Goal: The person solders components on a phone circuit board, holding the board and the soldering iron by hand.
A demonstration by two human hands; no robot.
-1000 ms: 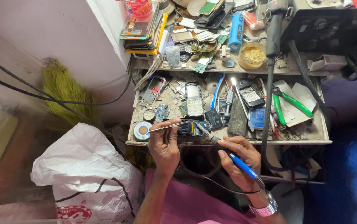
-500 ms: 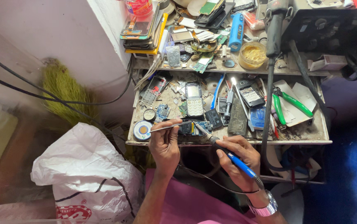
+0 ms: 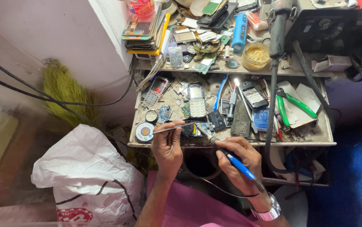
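My left hand [image 3: 167, 145] pinches thin metal tweezers [image 3: 174, 127] whose tip reaches right onto a small phone circuit board [image 3: 195, 129] at the front edge of a cluttered work tray [image 3: 315, 141]. My right hand [image 3: 236, 157] grips a blue-handled soldering iron [image 3: 231, 159] like a pen; its metal tip points up-left onto the same board. A dark cord runs from the iron's handle past my wrist, which wears a metal watch [image 3: 268, 211].
The tray holds a white keypad phone [image 3: 196, 101], a black phone [image 3: 253, 95], green-handled pliers [image 3: 296, 105], a solder reel [image 3: 145, 132] and loose boards. The shelf behind carries stacked phones [image 3: 141, 31] and a yellow paste jar [image 3: 256, 55]. A white plastic bag [image 3: 86, 176] lies lower left.
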